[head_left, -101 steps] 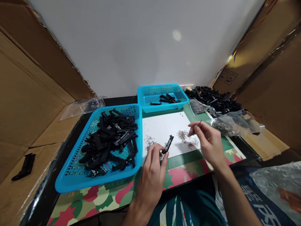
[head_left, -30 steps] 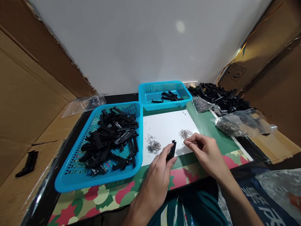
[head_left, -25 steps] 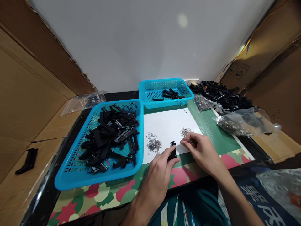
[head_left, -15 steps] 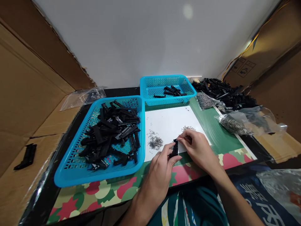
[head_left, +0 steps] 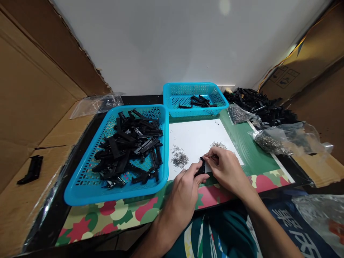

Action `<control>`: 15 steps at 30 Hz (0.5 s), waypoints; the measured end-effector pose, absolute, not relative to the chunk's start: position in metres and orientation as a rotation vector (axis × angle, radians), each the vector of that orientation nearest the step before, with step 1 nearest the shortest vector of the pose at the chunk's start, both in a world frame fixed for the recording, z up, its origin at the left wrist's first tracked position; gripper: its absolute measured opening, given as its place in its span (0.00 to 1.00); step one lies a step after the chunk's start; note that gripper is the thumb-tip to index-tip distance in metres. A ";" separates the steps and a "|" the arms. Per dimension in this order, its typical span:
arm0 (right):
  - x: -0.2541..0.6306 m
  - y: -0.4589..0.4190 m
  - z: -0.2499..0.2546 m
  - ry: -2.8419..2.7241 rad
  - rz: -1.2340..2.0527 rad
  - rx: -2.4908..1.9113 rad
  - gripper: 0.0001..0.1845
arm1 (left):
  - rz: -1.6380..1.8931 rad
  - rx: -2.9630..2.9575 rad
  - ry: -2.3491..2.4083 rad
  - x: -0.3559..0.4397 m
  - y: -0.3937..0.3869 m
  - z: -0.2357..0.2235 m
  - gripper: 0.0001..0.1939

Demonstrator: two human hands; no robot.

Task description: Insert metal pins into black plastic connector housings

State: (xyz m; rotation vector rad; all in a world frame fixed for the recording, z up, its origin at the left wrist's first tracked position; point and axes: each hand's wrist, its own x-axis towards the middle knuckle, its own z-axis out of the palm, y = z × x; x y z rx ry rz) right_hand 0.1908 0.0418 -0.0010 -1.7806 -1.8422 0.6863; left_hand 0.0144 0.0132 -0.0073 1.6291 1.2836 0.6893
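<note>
My left hand (head_left: 185, 182) is closed around a small black plastic part (head_left: 202, 167), pinched between thumb and fingers above the near edge of a white sheet (head_left: 195, 134). Right beside it, my right hand (head_left: 225, 166) is also closed, its fingertips at the upper end of the part. A thin metal tool (head_left: 211, 155), slim like tweezers, shows between those fingers, mostly hidden by them. On the sheet lie two piles of tiny bent wire springs, a left pile (head_left: 180, 157) and a right pile (head_left: 218, 145), the latter just beyond my right hand.
A large blue basket (head_left: 167, 143) full of black parts stands at left. Behind is a smaller blue basket (head_left: 193, 114) with several parts. Bags of metal pieces (head_left: 268, 141) and a black heap (head_left: 263, 107) lie at right. One black part (head_left: 33, 170) rests on cardboard at far left.
The whole view has shifted slightly. Both hands keep their grips, and the black part leans a little more, with the right fingertips still at its upper end.
</note>
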 end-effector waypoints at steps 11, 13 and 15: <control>0.215 0.041 0.018 -1.841 0.663 -1.502 0.16 | 0.716 1.728 1.329 0.013 0.012 -0.008 0.19; 0.215 0.039 0.018 -1.763 0.609 -1.453 0.14 | 0.723 1.737 1.323 0.012 0.011 -0.009 0.19; 0.210 0.038 0.016 -1.604 0.554 -1.425 0.11 | 0.719 1.734 1.323 0.012 0.010 -0.010 0.20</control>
